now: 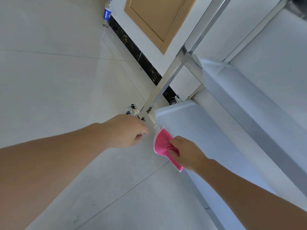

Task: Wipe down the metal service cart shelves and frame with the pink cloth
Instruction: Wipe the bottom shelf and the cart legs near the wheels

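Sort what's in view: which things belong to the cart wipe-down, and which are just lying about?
Job:
- pink cloth, held by the right hand on the bottom shelf
- cart leg, by the left hand
- casters

Lying about:
- Pepsi bottle
- wooden cabinet door

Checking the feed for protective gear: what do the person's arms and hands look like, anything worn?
Both forearms are bare up to the frame's edge, no sleeves showing. The left hand and right hand carry no gloves, and no watch, bracelet or ring shows on the parts in view.
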